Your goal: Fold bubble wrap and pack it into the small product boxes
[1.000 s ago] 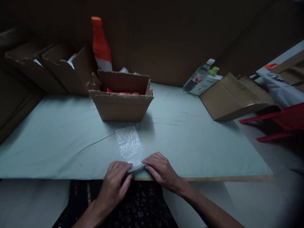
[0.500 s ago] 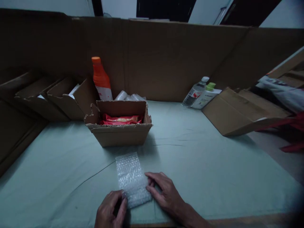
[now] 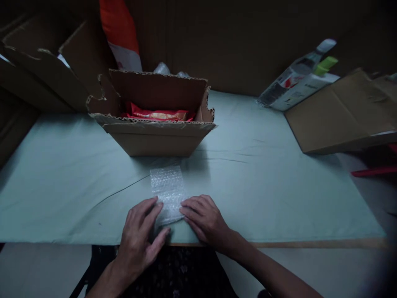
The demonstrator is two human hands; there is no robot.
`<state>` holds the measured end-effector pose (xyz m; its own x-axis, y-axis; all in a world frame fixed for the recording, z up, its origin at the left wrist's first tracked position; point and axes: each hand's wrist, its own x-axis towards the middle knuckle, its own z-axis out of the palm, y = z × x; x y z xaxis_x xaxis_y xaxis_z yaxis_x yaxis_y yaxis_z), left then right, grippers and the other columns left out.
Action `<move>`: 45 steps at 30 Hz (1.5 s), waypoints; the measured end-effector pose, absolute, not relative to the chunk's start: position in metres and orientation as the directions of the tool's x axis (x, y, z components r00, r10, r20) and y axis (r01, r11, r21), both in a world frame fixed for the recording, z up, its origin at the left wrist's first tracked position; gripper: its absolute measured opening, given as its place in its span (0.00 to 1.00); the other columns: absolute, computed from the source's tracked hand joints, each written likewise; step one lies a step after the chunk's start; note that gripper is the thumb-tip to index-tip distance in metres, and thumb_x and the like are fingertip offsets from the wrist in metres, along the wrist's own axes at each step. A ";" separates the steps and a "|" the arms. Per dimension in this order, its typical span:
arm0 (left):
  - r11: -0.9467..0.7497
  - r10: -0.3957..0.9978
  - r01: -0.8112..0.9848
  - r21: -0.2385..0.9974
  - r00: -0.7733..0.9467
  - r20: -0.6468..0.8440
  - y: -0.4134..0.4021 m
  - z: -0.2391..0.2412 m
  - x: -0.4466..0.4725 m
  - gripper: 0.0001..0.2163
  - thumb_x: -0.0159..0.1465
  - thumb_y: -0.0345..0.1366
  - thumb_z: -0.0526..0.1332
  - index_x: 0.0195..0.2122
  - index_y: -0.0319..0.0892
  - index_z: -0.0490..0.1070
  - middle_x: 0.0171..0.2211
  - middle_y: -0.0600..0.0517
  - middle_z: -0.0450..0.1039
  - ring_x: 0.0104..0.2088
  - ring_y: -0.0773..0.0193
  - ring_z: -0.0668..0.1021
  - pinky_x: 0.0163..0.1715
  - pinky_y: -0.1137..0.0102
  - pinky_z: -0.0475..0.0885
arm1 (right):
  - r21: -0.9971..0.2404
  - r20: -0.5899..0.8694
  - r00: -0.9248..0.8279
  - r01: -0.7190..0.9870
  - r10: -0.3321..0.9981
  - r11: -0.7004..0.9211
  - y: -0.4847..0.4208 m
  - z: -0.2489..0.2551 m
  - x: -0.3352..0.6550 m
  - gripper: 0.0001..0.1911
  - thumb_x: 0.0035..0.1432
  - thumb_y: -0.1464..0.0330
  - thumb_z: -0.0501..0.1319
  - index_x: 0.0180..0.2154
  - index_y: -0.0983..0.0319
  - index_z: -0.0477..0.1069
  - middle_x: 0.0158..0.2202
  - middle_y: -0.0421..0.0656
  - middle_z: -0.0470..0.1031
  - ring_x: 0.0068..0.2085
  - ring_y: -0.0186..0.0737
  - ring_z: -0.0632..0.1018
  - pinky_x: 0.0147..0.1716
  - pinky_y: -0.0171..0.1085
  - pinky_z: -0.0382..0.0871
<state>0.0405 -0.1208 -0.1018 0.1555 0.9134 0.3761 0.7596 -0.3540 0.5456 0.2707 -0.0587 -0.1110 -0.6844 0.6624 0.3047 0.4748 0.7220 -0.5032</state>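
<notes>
Desk (image 3: 279, 194): covered with a pale green sheet. Open cardboard box (image 3: 155, 138) stands at centre, a red packet (image 3: 156, 114) inside. Flat cardboard piece (image 3: 344, 114) lies at far right, two bottles (image 3: 297, 85) lying just beside it. Bubble wrap strip (image 3: 167, 188) lies flat in front of the box, near the desk edge. Left hand (image 3: 139, 234) and right hand (image 3: 204, 217) both rest flat with fingers spread, pressing the strip's near end, grasping nothing.
</notes>
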 end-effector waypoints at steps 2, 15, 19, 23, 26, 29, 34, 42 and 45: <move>-0.403 0.906 0.716 0.570 0.223 0.361 -0.123 -0.102 0.039 0.19 0.67 0.28 0.61 0.59 0.43 0.65 0.46 0.44 0.76 0.48 0.54 0.77 0.48 0.57 0.74 | -0.578 0.309 -0.667 0.435 0.678 0.691 -0.055 -0.111 0.267 0.09 0.68 0.72 0.57 0.48 0.60 0.73 0.40 0.44 0.82 0.41 0.41 0.79 0.42 0.43 0.68; -0.330 0.910 0.775 0.539 0.109 0.401 -0.109 -0.110 0.038 0.17 0.66 0.32 0.62 0.56 0.43 0.67 0.49 0.43 0.73 0.50 0.52 0.74 0.50 0.56 0.72 | -0.368 0.309 -0.716 0.516 0.625 0.773 -0.052 -0.105 0.256 0.11 0.65 0.69 0.60 0.50 0.62 0.73 0.50 0.51 0.79 0.49 0.50 0.76 0.47 0.49 0.67; -0.375 0.915 0.682 0.627 0.166 0.367 -0.122 -0.102 0.035 0.18 0.66 0.26 0.59 0.56 0.43 0.66 0.41 0.48 0.76 0.45 0.57 0.76 0.47 0.60 0.72 | -0.546 0.261 -0.716 0.444 0.648 0.711 -0.049 -0.105 0.253 0.09 0.68 0.69 0.59 0.48 0.61 0.73 0.40 0.45 0.82 0.40 0.42 0.79 0.43 0.44 0.67; -0.299 0.938 0.702 0.647 0.093 0.333 -0.119 -0.107 0.034 0.16 0.67 0.27 0.59 0.56 0.42 0.67 0.38 0.49 0.76 0.41 0.58 0.76 0.43 0.62 0.72 | -0.572 0.270 -0.662 0.474 0.699 0.669 -0.054 -0.101 0.255 0.12 0.68 0.67 0.58 0.51 0.60 0.72 0.43 0.46 0.81 0.42 0.44 0.78 0.43 0.45 0.69; -0.248 0.938 0.788 0.563 0.048 0.344 -0.102 -0.114 0.033 0.11 0.69 0.31 0.59 0.52 0.41 0.70 0.36 0.49 0.77 0.37 0.58 0.76 0.40 0.61 0.72 | -0.421 0.326 -0.662 0.538 0.675 0.730 -0.057 -0.099 0.252 0.15 0.66 0.65 0.60 0.52 0.61 0.72 0.51 0.53 0.77 0.50 0.51 0.76 0.47 0.50 0.68; -0.176 0.937 0.809 0.561 -0.037 0.348 -0.091 -0.115 0.032 0.11 0.70 0.37 0.59 0.51 0.41 0.71 0.39 0.47 0.77 0.40 0.56 0.77 0.42 0.59 0.73 | -0.311 0.288 -0.739 0.530 0.609 0.789 -0.053 -0.101 0.245 0.14 0.65 0.66 0.61 0.51 0.62 0.73 0.52 0.53 0.76 0.50 0.53 0.74 0.48 0.52 0.66; 0.115 0.948 0.494 0.862 -0.313 0.052 -0.107 -0.108 0.030 0.20 0.67 0.43 0.61 0.58 0.41 0.67 0.43 0.45 0.76 0.40 0.58 0.80 0.30 0.68 0.76 | -0.490 0.336 -0.615 0.532 0.713 0.690 -0.039 -0.106 0.237 0.08 0.68 0.71 0.58 0.45 0.61 0.75 0.42 0.47 0.82 0.42 0.45 0.78 0.43 0.45 0.67; 0.211 0.945 -0.048 0.976 -0.244 -0.217 -0.115 -0.109 0.043 0.34 0.64 0.40 0.62 0.69 0.41 0.51 0.42 0.46 0.78 0.40 0.61 0.81 0.42 0.68 0.78 | -0.894 0.055 -0.611 0.323 0.790 0.312 -0.046 -0.091 0.238 0.05 0.65 0.68 0.61 0.40 0.59 0.76 0.38 0.42 0.81 0.42 0.41 0.78 0.47 0.43 0.67; 0.221 0.956 -0.067 0.973 -0.184 -0.230 -0.113 -0.101 0.048 0.36 0.64 0.41 0.63 0.70 0.42 0.49 0.40 0.49 0.77 0.36 0.64 0.80 0.39 0.70 0.77 | -0.964 -0.115 -0.624 0.259 0.773 0.066 -0.040 -0.087 0.247 0.19 0.58 0.59 0.67 0.49 0.60 0.76 0.43 0.45 0.78 0.44 0.43 0.76 0.47 0.42 0.67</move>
